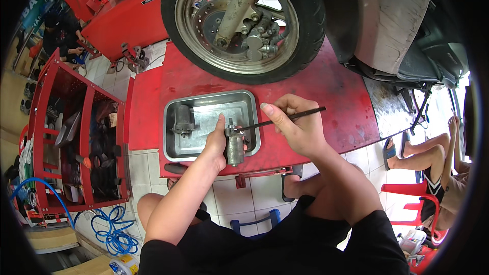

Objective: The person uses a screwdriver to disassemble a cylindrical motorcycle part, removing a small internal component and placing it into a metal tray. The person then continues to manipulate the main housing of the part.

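My left hand [216, 144] is closed around a starter motor [235, 148], a small silver-grey cylinder with a flange and a thin shaft pointing up. It is held over the near right side of a shallow metal tray [175, 103]. A thin black stick [305, 114], like a slim brush handle, is pinched in my right hand [298, 125]. Its lower end meets the motor near the flange; whether it has bristles I cannot tell. Inside the tray, at the left, stands a darker grey cylindrical motor part [183, 120].
The tray sits on a red lift platform [326, 117] below a motorbike's front wheel [244, 74]. A red tool cart [89, 137] stands left, with a coiled blue hose [114, 234] on the floor. One person [62, 35] is far left; another person [438, 163] sits at right.
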Motion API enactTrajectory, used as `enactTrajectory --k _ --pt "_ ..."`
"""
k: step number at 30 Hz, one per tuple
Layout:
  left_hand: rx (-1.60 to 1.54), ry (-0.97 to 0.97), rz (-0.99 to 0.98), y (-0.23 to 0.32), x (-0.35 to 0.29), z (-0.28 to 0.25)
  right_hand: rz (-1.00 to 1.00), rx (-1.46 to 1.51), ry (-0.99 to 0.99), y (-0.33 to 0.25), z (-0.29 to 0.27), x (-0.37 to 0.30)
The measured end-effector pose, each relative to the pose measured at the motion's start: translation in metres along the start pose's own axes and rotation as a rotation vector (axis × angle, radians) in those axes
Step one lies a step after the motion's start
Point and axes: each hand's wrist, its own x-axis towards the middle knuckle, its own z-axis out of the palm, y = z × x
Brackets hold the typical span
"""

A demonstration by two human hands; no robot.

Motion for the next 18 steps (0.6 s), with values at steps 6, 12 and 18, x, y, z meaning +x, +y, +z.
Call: enactTrajectory --k 6,12,18 --pt "0.005 0.033 0.069 -0.001 0.004 -0.005 -0.193 -0.167 0.035 0.001 0.003 0.001" --pt "0.041 0.095 0.135 0.002 0.011 -0.008 -0.022 0.093 -0.028 0.016 -0.003 0.003" --pt "0.049 0.094 0.161 0.004 0.011 -0.009 -0.176 0.132 -0.052 0.025 -0.003 0.006"
